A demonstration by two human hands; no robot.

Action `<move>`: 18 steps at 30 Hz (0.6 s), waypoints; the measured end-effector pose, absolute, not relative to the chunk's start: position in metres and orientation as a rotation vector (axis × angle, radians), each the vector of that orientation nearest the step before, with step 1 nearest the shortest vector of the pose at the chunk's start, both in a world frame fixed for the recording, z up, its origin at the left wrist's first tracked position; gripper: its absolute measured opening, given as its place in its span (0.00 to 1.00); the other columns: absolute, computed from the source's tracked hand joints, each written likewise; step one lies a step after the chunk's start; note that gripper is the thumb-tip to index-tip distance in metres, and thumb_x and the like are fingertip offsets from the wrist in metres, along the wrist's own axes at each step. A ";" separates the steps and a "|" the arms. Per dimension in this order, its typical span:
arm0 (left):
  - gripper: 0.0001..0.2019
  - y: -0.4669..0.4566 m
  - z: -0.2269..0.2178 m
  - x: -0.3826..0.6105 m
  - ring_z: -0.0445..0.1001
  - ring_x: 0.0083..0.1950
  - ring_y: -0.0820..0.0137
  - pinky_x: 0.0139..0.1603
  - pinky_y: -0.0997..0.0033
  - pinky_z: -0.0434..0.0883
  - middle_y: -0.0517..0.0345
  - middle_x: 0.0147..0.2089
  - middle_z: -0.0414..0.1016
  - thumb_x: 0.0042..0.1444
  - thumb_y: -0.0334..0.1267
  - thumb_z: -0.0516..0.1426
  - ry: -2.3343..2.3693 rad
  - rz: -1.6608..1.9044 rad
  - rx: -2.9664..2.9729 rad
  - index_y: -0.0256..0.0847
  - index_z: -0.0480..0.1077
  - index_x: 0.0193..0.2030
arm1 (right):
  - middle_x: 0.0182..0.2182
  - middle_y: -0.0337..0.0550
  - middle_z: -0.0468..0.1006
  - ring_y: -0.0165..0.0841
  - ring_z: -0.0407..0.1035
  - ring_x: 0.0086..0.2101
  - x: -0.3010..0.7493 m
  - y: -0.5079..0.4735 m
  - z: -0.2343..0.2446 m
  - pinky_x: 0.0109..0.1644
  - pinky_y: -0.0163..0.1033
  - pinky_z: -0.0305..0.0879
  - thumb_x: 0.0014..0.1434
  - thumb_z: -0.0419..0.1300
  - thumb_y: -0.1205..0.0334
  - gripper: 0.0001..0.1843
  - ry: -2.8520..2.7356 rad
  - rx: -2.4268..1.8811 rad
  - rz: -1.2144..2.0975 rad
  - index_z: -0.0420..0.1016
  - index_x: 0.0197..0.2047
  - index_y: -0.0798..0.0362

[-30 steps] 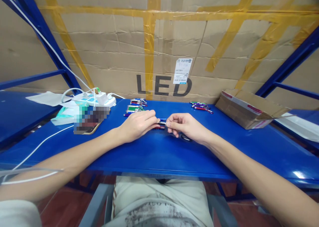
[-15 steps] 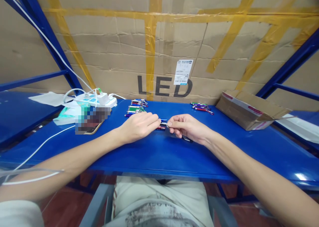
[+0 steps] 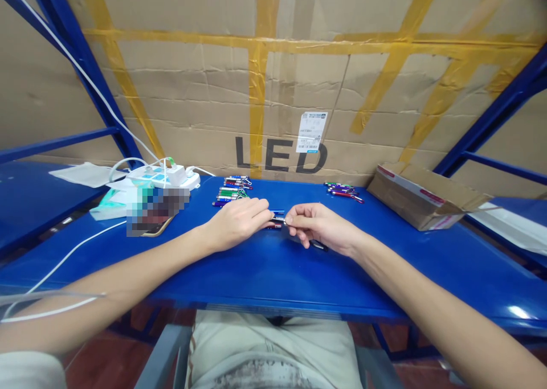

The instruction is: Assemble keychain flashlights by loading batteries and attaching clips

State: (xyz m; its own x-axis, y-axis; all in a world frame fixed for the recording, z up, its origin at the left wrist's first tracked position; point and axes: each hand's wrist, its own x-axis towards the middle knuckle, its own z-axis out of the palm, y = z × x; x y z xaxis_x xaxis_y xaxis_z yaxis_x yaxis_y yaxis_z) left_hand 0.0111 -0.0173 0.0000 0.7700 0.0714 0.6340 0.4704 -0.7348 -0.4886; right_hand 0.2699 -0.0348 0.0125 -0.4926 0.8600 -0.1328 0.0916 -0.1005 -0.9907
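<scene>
Between my hands is a slim black and silver tube (image 3: pixel 278 220), which looks like a keychain penlight. My left hand (image 3: pixel 241 224) is closed on its left end, palm down, its fingers hiding that end. Thumb and fingers of my right hand (image 3: pixel 321 227) pinch the silver right end. A black carabiner clip (image 3: pixel 318 245) shows just below my right hand. Behind and beneath the held tube lie a blue tube (image 3: pixel 278 212) and a red tube (image 3: pixel 273 226), partly covered by my left hand.
Several coloured penlights with clips (image 3: pixel 233 193) lie in rows behind my left hand, and a smaller group (image 3: pixel 343 192) at the back right. An open cardboard box (image 3: pixel 410 198) stands right. Left are a power strip (image 3: pixel 188 178), a phone (image 3: pixel 158 218) and cables on the blue table (image 3: pixel 265 275).
The view has tilted slightly upward, so the table sits lower in the picture. Both hands keep nearly the same hold on the black penlight; the clip under my right hand hangs slightly differently.
</scene>
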 end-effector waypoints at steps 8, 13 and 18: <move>0.13 -0.015 -0.001 0.009 0.78 0.43 0.66 0.45 0.69 0.73 0.53 0.43 0.77 0.80 0.44 0.53 -0.600 -0.977 -2.673 0.38 0.75 0.52 | 0.28 0.37 0.77 0.29 0.65 0.27 0.299 -0.023 0.025 0.31 0.35 0.61 0.64 0.68 0.42 0.21 -2.155 -1.183 1.052 0.75 0.36 0.53; 0.13 -0.012 -0.005 0.007 0.80 0.47 0.65 0.50 0.68 0.75 0.51 0.47 0.80 0.80 0.44 0.54 -0.708 -1.035 -2.810 0.39 0.76 0.55 | 0.29 0.39 0.80 0.32 0.66 0.28 0.324 -0.022 0.042 0.32 0.36 0.59 0.62 0.67 0.51 0.13 -2.546 -1.392 0.881 0.79 0.38 0.53; 0.13 -0.013 -0.006 0.008 0.80 0.47 0.65 0.51 0.66 0.75 0.51 0.46 0.80 0.79 0.45 0.55 -0.705 -1.048 -2.843 0.40 0.78 0.54 | 0.28 0.39 0.80 0.33 0.68 0.28 0.331 -0.023 0.046 0.31 0.37 0.59 0.60 0.68 0.54 0.09 -2.664 -1.458 0.807 0.79 0.36 0.51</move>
State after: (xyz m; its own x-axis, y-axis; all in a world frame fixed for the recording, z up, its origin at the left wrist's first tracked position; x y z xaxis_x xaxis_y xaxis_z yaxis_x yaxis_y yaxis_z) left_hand 0.0081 -0.0129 -0.0064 0.6703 0.4039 0.6225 0.4245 -0.8968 0.1247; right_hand 0.3307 -0.0226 0.0460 -0.5696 0.7864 -0.2390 0.7869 0.4377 -0.4350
